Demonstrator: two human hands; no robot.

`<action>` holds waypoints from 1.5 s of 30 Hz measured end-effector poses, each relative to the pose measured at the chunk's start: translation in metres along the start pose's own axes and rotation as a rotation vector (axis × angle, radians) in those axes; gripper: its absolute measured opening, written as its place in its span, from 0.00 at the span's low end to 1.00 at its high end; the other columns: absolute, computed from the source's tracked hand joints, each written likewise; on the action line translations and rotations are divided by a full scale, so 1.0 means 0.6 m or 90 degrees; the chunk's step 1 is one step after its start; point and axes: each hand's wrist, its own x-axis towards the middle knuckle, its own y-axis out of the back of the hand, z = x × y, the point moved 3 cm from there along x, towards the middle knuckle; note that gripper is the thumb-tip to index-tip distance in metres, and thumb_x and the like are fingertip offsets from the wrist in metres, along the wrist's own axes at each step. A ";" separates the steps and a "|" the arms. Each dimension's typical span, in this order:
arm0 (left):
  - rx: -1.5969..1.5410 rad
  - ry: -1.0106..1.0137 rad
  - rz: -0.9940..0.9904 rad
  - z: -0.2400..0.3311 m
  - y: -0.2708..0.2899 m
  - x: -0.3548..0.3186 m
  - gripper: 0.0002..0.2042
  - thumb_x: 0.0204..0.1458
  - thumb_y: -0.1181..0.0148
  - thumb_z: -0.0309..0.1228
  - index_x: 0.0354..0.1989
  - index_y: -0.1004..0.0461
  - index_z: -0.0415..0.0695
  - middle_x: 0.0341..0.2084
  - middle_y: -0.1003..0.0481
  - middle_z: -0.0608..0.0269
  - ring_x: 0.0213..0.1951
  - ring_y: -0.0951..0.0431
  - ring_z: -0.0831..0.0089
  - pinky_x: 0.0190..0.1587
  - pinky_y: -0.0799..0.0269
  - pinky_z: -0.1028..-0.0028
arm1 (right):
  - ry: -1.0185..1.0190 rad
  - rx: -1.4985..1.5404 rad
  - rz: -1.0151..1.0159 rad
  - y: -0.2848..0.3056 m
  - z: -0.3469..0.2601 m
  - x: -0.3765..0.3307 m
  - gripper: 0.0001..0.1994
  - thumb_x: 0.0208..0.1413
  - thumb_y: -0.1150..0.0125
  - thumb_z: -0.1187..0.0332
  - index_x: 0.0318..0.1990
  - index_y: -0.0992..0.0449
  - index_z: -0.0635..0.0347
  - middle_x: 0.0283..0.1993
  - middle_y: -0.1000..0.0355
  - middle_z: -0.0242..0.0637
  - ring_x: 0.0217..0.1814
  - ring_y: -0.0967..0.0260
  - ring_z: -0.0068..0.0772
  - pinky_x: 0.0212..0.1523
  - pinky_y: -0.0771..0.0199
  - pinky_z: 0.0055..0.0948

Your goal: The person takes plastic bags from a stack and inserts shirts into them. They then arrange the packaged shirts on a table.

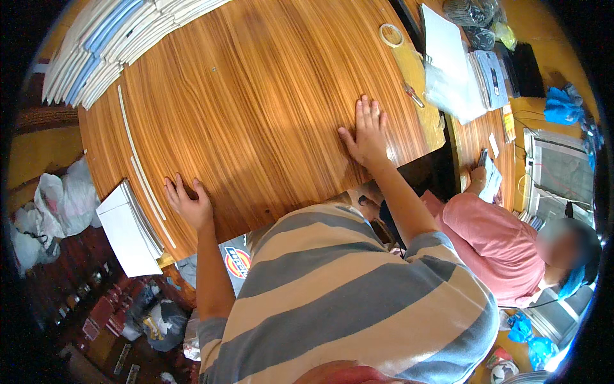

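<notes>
Both my hands rest on a wood-grain table [256, 109] and hold nothing. Near the table's front left part lies my left hand [192, 203], fingers spread, close to thin white strips [148, 189] stuck along that side. Farther to the right, my right hand [367, 136] is laid flat with its thumb apart from the fingers. Beyond it, by the right edge, are a small cutter-like tool [414, 95] and a roll of tape [391, 35]. A stack of white sheets [130, 229] sits at the left front corner.
Tall piles of folded cream and blue cloth [105, 48] stand at the far left. At right, a co-worker in a pink shirt [495, 240] handles cloth at another table, beside plastic-wrapped pieces [454, 70]. White bags [64, 198] lie left of my table.
</notes>
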 end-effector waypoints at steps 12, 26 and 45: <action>-0.021 0.028 -0.036 0.016 0.008 0.001 0.27 0.63 0.41 0.44 0.67 0.29 0.43 0.74 0.42 0.47 0.74 0.47 0.47 0.74 0.52 0.52 | -0.005 0.093 -0.012 0.009 0.007 -0.027 0.47 0.65 0.48 0.40 0.77 0.54 0.70 0.82 0.62 0.55 0.85 0.69 0.58 0.80 0.68 0.57; -0.004 -0.001 -0.002 0.001 -0.002 -0.001 0.26 0.62 0.39 0.41 0.66 0.28 0.42 0.73 0.41 0.47 0.73 0.44 0.45 0.72 0.48 0.50 | 0.074 0.165 -0.017 0.035 -0.003 -0.056 0.43 0.61 0.41 0.44 0.73 0.43 0.68 0.78 0.49 0.54 0.83 0.60 0.59 0.79 0.62 0.58; -0.214 -0.578 -0.366 0.562 -0.160 -0.020 0.31 0.57 0.35 0.43 0.71 0.34 0.61 0.71 0.41 0.45 0.72 0.43 0.44 0.71 0.46 0.45 | -0.197 0.155 0.191 -0.007 0.166 0.044 0.33 0.55 0.35 0.39 0.66 0.25 0.42 0.80 0.48 0.48 0.83 0.60 0.60 0.77 0.65 0.67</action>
